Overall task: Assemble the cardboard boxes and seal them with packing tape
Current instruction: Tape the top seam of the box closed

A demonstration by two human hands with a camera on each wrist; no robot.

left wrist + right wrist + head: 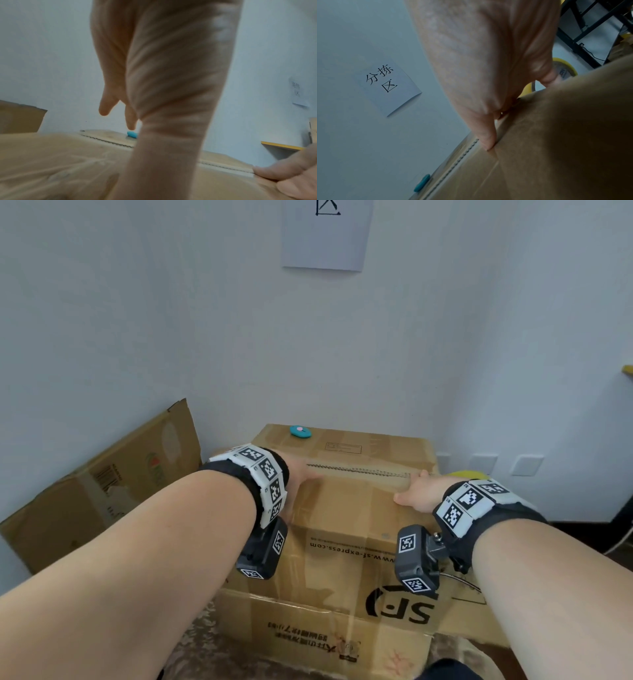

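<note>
A brown cardboard box (342,508) with an SF logo stands in front of me, its top flaps folded down. The flaps meet at a corrugated seam (359,470) across the top. My left hand (301,477) rests on the seam's left end, fingers (131,121) straight. At the seam's right end my right hand (419,496) presses on the near flap, with its thumb (488,143) along the seam. Its other fingers reach over the box's right edge. A yellow tape roll (469,474) lies just behind the right hand. Neither hand holds anything.
A small teal object (300,431) lies on the far flap. Flattened cardboard (102,484) leans on the left wall. More printed cardboard (308,635) sits in front, below the box. A paper sign (327,234) hangs on the wall. A black frame (583,33) stands to the right.
</note>
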